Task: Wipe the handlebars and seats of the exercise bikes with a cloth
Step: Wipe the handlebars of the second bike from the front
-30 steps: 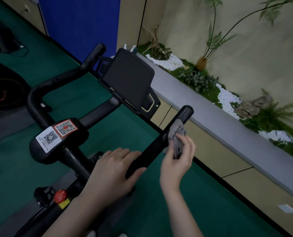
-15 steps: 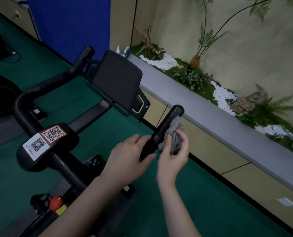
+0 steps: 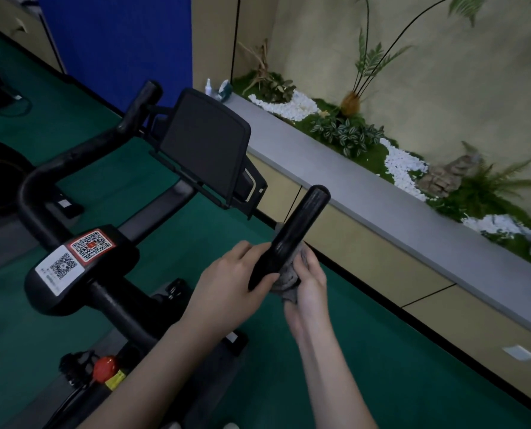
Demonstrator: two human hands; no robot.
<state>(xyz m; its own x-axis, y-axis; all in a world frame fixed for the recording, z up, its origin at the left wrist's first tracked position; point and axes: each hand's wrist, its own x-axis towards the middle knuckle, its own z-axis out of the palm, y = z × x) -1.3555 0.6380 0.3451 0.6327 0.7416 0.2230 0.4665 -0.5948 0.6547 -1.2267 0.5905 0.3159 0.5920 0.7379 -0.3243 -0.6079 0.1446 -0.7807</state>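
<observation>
A black exercise bike fills the left half of the head view. Its right handlebar grip [image 3: 298,227] points up and to the right. My left hand [image 3: 230,292] wraps the lower part of that grip. My right hand [image 3: 310,280] presses a grey cloth [image 3: 289,280] against the grip's underside, just beside my left hand. The left handlebar [image 3: 72,156] curves away at the far left, untouched. A black tablet holder [image 3: 205,144] stands between the two bars. The seat is out of view.
A stem block with QR stickers [image 3: 75,258] sits at centre left, and a red knob [image 3: 104,368] is low on the frame. Green carpet [image 3: 412,382] covers the floor. A grey ledge [image 3: 381,205] with plants and white pebbles runs along the right wall.
My right hand slid the cloth down the grip from near its tip toward my left hand. My left hand moved a little higher on the bar. The camera shifted slightly.
</observation>
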